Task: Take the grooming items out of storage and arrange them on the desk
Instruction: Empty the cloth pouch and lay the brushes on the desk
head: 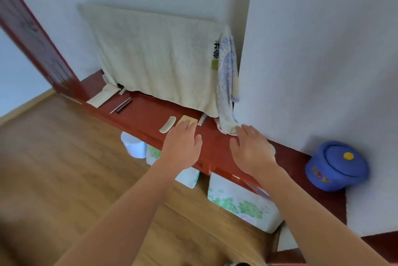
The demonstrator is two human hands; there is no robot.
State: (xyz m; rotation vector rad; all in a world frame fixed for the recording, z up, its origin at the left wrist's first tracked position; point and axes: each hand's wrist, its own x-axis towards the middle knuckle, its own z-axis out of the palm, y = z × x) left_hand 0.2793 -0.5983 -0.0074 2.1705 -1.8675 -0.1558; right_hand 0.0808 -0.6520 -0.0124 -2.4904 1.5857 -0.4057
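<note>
A yellow comb (187, 120) is lying under the left hand's (182, 147) spread fingers (189, 128); the right hand (251, 149) is hovering flat, fingers apart, holding nothing.

I read the layout as follows. The bench (137, 112) runs along the wall from far left to near right. A towel-draped object (155, 58) stands at the rear of the bench, with a patterned cloth (226, 84) hanging at its right edge. On the bench, far left, lie a flat folded item (101, 97) and, just right of it, a slim stick-like item (122, 105). Nearer, a comb (167, 124) lies left of a flat pad (187, 120), and a small tool (202, 119) lies right of the pad. My left hand (182, 147) overlaps the pad's near edge; my right hand (252, 149) is over the bench beside the cloth. A lidded pot (336, 166) sits at the bench's right end. Under the bench stand a bucket (133, 146) and boxes (241, 201) on the floor (64, 158).
</note>
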